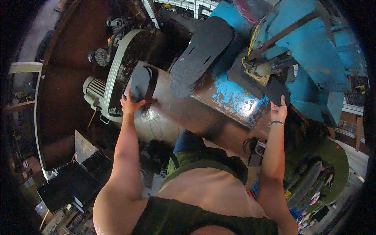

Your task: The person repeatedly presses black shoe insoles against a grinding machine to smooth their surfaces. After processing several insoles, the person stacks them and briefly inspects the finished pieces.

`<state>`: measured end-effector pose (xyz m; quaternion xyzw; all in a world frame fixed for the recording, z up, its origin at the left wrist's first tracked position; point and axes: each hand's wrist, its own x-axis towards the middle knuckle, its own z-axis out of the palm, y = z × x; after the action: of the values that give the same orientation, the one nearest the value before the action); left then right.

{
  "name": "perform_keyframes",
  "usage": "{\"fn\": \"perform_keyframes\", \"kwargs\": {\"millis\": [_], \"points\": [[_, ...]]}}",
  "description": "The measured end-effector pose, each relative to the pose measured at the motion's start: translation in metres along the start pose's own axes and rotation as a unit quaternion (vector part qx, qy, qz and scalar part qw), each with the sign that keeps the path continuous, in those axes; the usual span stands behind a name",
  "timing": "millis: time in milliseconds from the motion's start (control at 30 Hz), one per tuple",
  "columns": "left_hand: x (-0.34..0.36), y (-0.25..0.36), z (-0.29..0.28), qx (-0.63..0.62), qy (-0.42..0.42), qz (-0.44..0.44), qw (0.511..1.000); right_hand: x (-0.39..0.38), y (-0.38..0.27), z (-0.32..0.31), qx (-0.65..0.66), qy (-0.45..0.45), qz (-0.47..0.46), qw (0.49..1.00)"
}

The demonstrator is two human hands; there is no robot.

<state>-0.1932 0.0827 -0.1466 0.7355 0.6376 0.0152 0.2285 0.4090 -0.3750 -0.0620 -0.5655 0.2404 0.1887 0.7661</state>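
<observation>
My left hand is closed round the near end of a dark grey shoe sole, thumb on its right side and fingers on its left. That sole lies on a second dark one at the left end of the metal bench. On the right, my right hand pinches the near end of a flat black sole piece. The far part of this piece is hidden under the metal head of a blue machine. Between my hands lies a large pile of black soles with slots.
A grey-green motor and belt guard stand left of the bench. Black stacked pieces sit at lower left. A round green container with soles stands at lower right. Worn blue paint marks the plate near the machine.
</observation>
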Motion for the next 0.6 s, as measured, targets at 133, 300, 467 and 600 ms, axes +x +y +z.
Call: {"fn": "perform_keyframes", "kwargs": {"millis": [133, 300, 467, 600], "points": [[0.005, -0.046, 0.042, -0.051, -0.044, 0.020, 0.998, 0.003, 0.001, -0.005, 0.014, -0.034, 0.005, 0.999], [-0.013, -0.023, 0.018, -0.256, 0.060, 0.013, 0.965, -0.007, -0.004, 0.000, 0.068, -0.059, 0.061, 0.994], [-0.097, 0.057, -0.075, -0.527, 0.084, 0.034, 0.845, -0.073, -0.029, -0.022, -0.082, 0.075, -0.022, 0.994], [-0.198, 0.151, -0.097, -0.404, 0.118, 0.298, 0.857, -0.182, -0.025, -0.057, -0.048, -0.233, -0.081, 0.968]]}}
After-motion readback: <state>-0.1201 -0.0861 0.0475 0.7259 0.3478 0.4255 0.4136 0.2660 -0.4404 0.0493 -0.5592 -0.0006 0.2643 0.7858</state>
